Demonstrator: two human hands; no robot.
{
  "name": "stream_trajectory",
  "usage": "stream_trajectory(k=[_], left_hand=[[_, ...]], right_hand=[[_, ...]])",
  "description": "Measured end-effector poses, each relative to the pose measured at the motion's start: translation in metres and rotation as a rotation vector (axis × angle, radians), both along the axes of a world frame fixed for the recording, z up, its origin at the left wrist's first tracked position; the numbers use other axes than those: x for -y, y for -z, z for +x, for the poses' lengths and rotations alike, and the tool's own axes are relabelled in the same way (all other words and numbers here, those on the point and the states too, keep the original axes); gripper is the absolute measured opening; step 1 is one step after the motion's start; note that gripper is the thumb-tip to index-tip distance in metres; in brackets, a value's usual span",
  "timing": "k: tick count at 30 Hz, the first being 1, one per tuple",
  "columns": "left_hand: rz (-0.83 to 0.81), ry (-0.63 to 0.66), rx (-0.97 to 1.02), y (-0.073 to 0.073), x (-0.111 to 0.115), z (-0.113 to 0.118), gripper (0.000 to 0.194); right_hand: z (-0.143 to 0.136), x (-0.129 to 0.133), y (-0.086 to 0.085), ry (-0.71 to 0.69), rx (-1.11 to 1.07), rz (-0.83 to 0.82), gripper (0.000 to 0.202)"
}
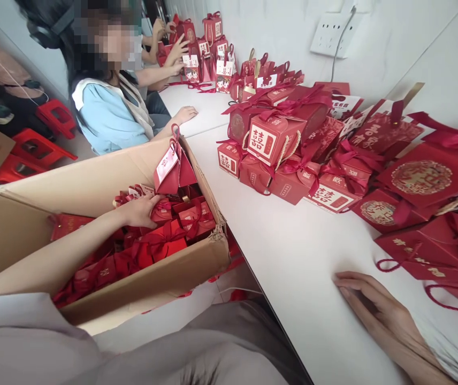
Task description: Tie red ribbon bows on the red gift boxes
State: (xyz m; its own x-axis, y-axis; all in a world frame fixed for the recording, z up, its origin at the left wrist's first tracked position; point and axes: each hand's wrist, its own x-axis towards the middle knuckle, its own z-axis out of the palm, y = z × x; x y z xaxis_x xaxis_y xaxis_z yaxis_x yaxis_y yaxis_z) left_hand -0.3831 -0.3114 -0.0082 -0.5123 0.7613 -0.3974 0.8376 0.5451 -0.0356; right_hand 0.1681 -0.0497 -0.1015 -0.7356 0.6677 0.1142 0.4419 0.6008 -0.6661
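My left hand (143, 210) reaches into an open cardboard box (181, 272) filled with red gift boxes, its spread fingers resting on small red boxes (161, 210). Just beyond those fingers a red bag-like box (175, 171) with a ribbon loop leans at the carton's far corner. On the white table (293, 267) my right hand (373, 305) lies on its side, fingers stretched out and holding nothing. Above it are stacked red boxes with ribbons and cord handles, among them a box with a white label (273, 139) and a large box with a gold emblem (433, 171).
A person in a light blue top (108, 115) sits at the table's far left side. Other hands (178, 51) touch red boxes farther back. Red stools (38, 147) stand at left; a power strip (335, 35) is on the wall.
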Motion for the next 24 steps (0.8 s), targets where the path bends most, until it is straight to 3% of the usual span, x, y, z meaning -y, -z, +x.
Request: stream_trajectory(k=[2,5,8,13,24], left_hand=[[0.065,0.009,0.034,-0.003,0.001,-0.003,0.098],[0.089,0.032,-0.067,0.001,0.005,0.002,0.097],[0.11,0.065,-0.106,0.017,0.011,0.013,0.091],[0.167,0.101,0.078,0.045,0.019,0.019,0.079],[0.17,-0.012,0.092,0.074,0.009,0.015,0.081]], right_hand=[[0.0,0.001,-0.001,-0.01,0.007,-0.011,0.026],[0.0,0.002,-0.003,0.004,0.014,-0.048,0.026],[0.0,0.001,-0.002,0.001,0.013,-0.043,0.026],[0.001,-0.002,0.0,-0.038,0.009,-0.009,0.024],[0.0,-0.002,0.0,-0.043,0.013,-0.021,0.021]])
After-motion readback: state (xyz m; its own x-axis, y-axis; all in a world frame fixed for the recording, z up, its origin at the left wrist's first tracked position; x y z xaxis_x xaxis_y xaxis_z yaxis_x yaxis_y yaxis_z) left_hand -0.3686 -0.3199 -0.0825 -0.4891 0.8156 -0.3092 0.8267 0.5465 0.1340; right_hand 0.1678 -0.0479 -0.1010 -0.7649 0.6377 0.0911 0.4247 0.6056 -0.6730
